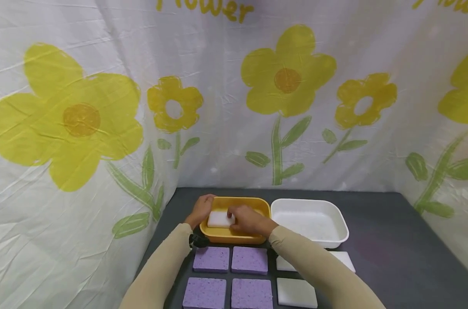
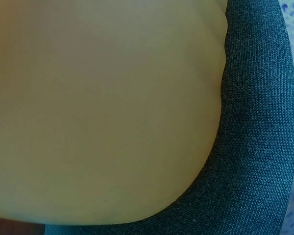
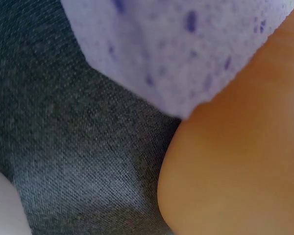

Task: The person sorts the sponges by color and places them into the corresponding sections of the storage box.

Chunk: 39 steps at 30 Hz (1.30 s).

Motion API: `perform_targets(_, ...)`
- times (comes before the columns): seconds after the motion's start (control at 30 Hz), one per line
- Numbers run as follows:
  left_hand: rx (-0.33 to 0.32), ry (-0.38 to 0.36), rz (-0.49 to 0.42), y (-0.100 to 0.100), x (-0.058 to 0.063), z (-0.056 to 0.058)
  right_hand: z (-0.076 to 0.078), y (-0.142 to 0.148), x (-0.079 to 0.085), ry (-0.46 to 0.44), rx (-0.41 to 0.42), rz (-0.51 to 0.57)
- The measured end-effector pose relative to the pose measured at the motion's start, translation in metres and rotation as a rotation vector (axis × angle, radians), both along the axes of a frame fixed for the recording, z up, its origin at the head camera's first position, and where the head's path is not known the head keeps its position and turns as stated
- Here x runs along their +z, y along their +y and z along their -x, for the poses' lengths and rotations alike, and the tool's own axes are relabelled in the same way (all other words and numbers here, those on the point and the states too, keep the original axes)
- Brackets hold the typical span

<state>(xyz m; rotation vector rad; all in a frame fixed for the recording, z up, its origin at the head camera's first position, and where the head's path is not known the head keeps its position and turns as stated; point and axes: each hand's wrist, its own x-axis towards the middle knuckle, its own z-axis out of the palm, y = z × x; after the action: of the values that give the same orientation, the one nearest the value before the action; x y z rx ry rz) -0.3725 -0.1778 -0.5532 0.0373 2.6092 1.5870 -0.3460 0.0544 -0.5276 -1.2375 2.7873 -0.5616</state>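
Observation:
In the head view my left hand (image 1: 201,210) grips the left end of a yellow tray (image 1: 234,240); its far fingers are hidden. Inside the tray lies a white sponge (image 1: 217,219), towards the left. My right hand (image 1: 250,221) reaches into the tray with bent fingers and holds the right end of this sponge. The tray's smooth wall (image 2: 103,107) fills most of the left wrist view. In the right wrist view its curved side (image 3: 235,171) is close, beside a speckled purple sponge (image 3: 152,49).
Several purple sponges (image 1: 211,259) lie in rows on the dark cloth-covered table (image 1: 392,257) before the yellow tray. White sponges (image 1: 297,292) lie to their right, partly under my right forearm. A white tray (image 1: 311,219) stands right of the yellow one. A flowered curtain (image 1: 218,150) hangs behind.

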Motion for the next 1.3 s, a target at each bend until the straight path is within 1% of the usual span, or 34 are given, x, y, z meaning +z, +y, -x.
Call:
perform_targets(0.03,0.005,0.001,0.0,0.0,0.0,0.0,-0.003,-0.002,0.004,-0.019,-0.011,-0.01)
perform_targets(0.17,0.014,0.002,0.004,0.0,0.001,0.0,-0.003,-0.004,0.007,-0.032,-0.033,-0.04)
perform_targets(0.23,0.012,-0.002,0.003,0.001,0.003,-0.001,-0.002,-0.004,0.005,-0.038,-0.036,-0.034)
perform_targets(0.33,0.005,-0.012,0.001,0.001,0.004,-0.001,-0.003,-0.003,0.008,-0.046,-0.027,-0.027)
perform_targets(0.43,-0.004,-0.016,0.0,0.0,0.004,-0.001,-0.002,0.0,0.01,-0.016,-0.015,-0.03)
perform_targets(0.63,-0.016,-0.014,0.003,-0.002,0.003,0.001,0.003,0.012,0.02,0.04,0.023,-0.05)
perform_targets(0.87,-0.011,0.002,0.023,-0.003,0.004,0.0,0.009,0.034,0.037,0.102,0.047,-0.042)
perform_targets(1.0,-0.009,0.007,0.041,-0.003,0.005,-0.001,0.009,0.05,0.05,0.11,0.046,-0.052)
perform_targets(1.2,-0.028,-0.016,0.024,-0.001,0.003,-0.004,0.009,0.085,0.072,0.093,0.029,-0.067)
perform_targets(1.3,-0.027,-0.014,0.018,0.0,0.003,-0.004,0.01,0.108,0.08,0.116,0.011,-0.068)
